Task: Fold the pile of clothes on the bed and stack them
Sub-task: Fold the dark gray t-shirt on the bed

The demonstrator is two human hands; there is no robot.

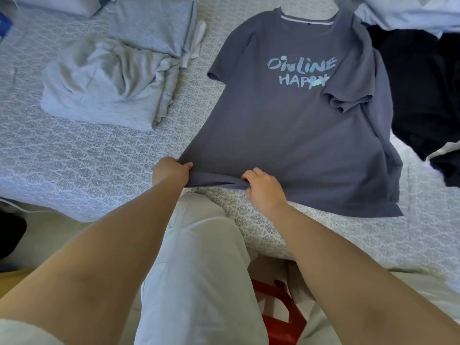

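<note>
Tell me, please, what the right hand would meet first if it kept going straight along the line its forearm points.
The right hand already grips the hem of the grey-blue T-shirt. Going on up and left, it would slide over the shirt's body, probably toward the left sleeve, though depth is unclear.

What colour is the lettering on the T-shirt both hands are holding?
Light blue lettering on a slate-grey T-shirt, seen in the head view.
</note>
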